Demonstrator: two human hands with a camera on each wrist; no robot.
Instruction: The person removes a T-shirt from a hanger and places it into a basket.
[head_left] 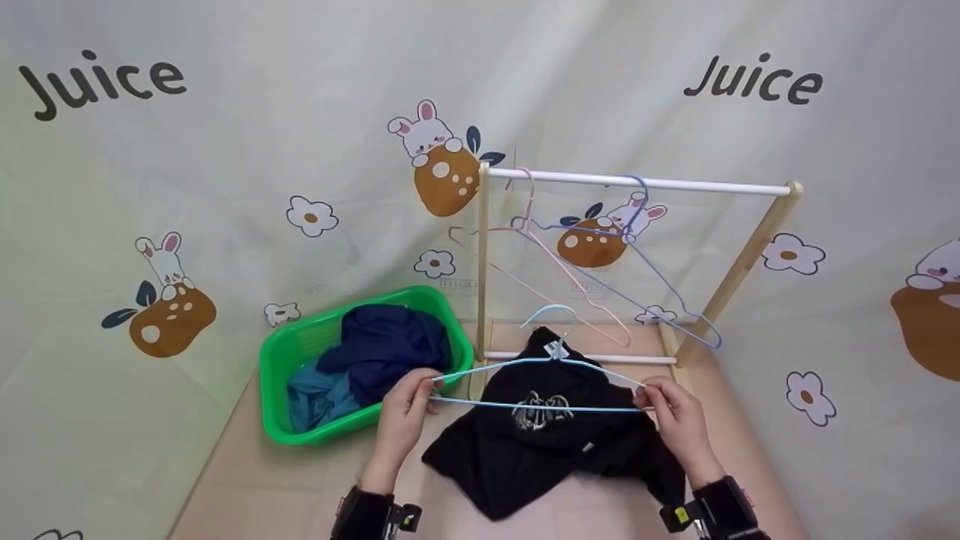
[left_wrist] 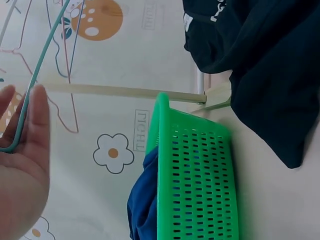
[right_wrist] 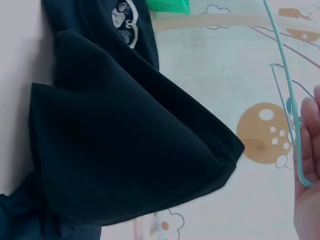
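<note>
A light blue hanger (head_left: 600, 409) is held level between both hands, its hook pointing up and away. My left hand (head_left: 409, 405) grips its left end, and my right hand (head_left: 673, 415) grips the right end. In the left wrist view the hanger's end (left_wrist: 36, 70) lies against the left hand's (left_wrist: 25, 175) fingers. The right wrist view shows the other end (right_wrist: 295, 130) against the right hand (right_wrist: 310, 200). Beneath the hanger a black shirt (head_left: 517, 457) with a pale print lies crumpled on the surface, partly covered by the hanger from above.
A green basket (head_left: 271, 375) with dark blue and teal clothes (head_left: 394, 341) stands at the left. Behind the shirt is a wood-and-white rack (head_left: 720, 186), from which a pink hanger (head_left: 559, 262) and a blue hanger (head_left: 664, 274) hang. Printed cloth (head_left: 247, 150) surrounds the surface.
</note>
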